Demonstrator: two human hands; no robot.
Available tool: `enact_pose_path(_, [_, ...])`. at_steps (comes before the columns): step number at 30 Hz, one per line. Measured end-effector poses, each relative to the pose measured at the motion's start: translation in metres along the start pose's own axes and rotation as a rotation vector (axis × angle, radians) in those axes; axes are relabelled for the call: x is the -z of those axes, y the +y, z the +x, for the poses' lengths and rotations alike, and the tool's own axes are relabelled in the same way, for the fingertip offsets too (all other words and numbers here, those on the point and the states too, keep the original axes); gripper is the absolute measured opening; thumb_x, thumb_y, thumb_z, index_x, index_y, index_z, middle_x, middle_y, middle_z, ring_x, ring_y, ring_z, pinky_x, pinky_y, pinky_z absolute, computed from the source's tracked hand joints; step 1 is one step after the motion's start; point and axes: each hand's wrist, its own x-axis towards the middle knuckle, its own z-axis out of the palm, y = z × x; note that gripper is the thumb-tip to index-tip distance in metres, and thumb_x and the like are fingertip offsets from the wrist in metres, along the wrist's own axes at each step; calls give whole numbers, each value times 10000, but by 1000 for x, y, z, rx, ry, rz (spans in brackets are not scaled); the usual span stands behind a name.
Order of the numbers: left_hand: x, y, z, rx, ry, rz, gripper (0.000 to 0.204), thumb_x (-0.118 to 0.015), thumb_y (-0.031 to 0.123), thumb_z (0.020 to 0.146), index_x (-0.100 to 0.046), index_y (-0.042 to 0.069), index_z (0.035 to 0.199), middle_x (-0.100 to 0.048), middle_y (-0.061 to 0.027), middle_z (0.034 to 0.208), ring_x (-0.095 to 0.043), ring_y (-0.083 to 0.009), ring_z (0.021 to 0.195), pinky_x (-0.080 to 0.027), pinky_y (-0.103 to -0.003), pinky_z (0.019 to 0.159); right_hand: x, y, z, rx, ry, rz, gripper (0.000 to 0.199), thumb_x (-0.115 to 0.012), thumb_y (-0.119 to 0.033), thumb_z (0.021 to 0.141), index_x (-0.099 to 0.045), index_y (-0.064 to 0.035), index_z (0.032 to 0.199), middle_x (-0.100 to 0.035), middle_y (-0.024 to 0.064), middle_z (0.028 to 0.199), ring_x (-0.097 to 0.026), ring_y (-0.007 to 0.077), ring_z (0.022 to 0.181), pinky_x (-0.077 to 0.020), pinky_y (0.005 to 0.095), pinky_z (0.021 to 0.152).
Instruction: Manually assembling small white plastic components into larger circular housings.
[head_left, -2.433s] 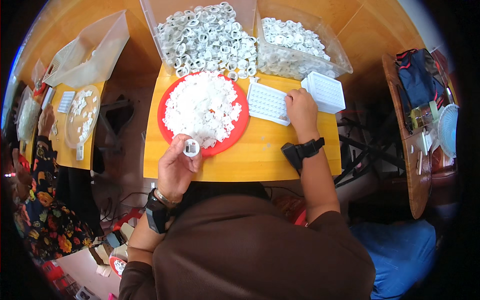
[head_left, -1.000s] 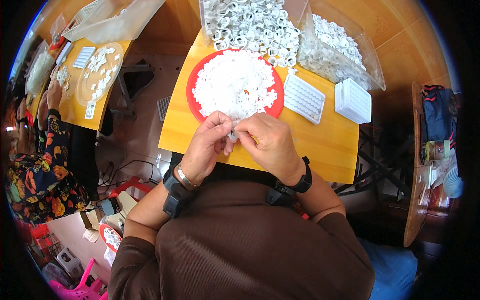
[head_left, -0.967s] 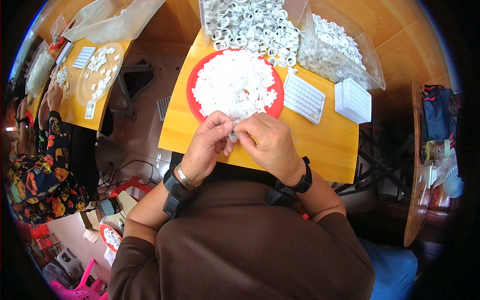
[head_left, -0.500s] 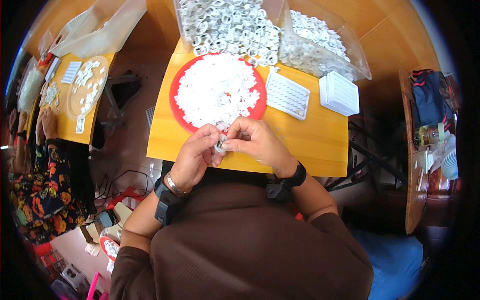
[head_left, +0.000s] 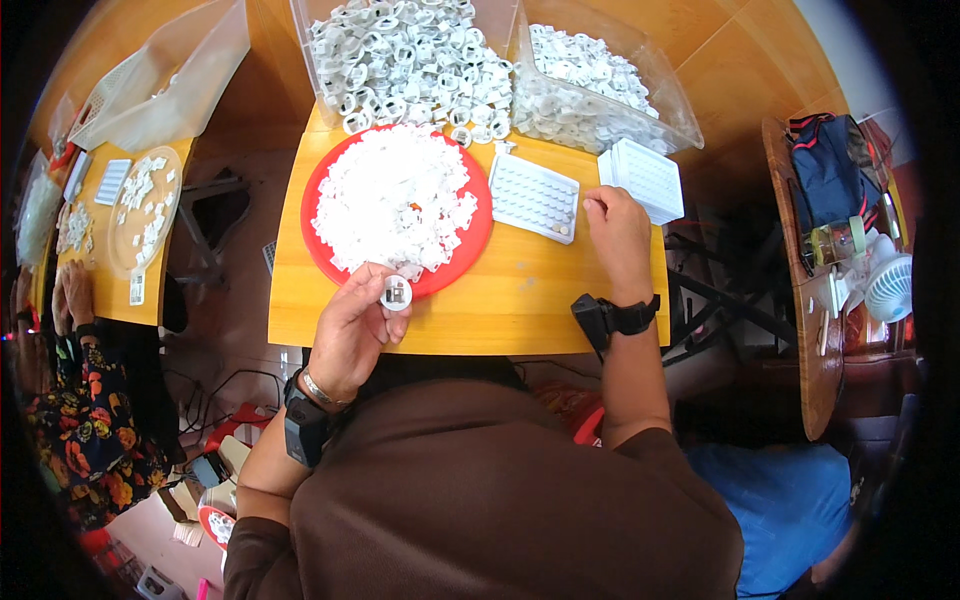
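Bins (head_left: 655, 137) of white parts (head_left: 410, 70) show a workshop

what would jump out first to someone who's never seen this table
Probably the red tray left of centre on the yellow table, heaped with bright white pieces. Just behind it is a big pile of white, mostly round parts. At the near edge, the left hand holds a small round white part.
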Motion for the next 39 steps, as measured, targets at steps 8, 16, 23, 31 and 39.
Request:
enact_pose_path(8, [0,3,-4,20,1,29,248,-471,280,990,-520,39,1016,-588,-73,786,-541,-139,629,-454,-250,571,-32,8,15,48,-4,-113,123,-618,-128,832,-663,-26,884,-651,166,846,-620,358,802,-490,433,719])
enact_pose_path(16, [0,3,-3,6,-5,10,232,-487,274,974,-526,49,1020,-587,-58,774,-533,-126,604,-431,-231,559,-30,2,15,63,17,-151,115,-593,-153,866,-639,-49,882,-624,151,843,-609,355,804,-481,446,705])
enact_pose_path(23, [0,4,-2,10,-7,-19,222,-479,263,973,-527,51,1015,-589,-67,787,-537,-137,610,-428,-235,566,-19,-4,16,69,162,127,117,-567,-104,872,-636,-14,900,-651,180,837,-626,362,776,-492,420,688])
enact_pose_path(31, [5,1,-1,16,-45,-46,216,-491,261,971,-529,52,1014,-594,-71,791,-543,-141,621,-430,-236,567,-29,7,17,48,125,165,105,-584,-76,852,-647,2,886,-662,192,815,-637,360,736,-502,403,674])
enact_pose_path(39, [4,-1,0,2,-39,-57,260,-467,281,982,-521,33,1038,-576,-84,764,-524,-163,619,-429,-259,565,-25,-2,10,-143,4,660,120,-649,-28,826,-667,20,936,-678,52,789,-617,98,680,-492,244,634])
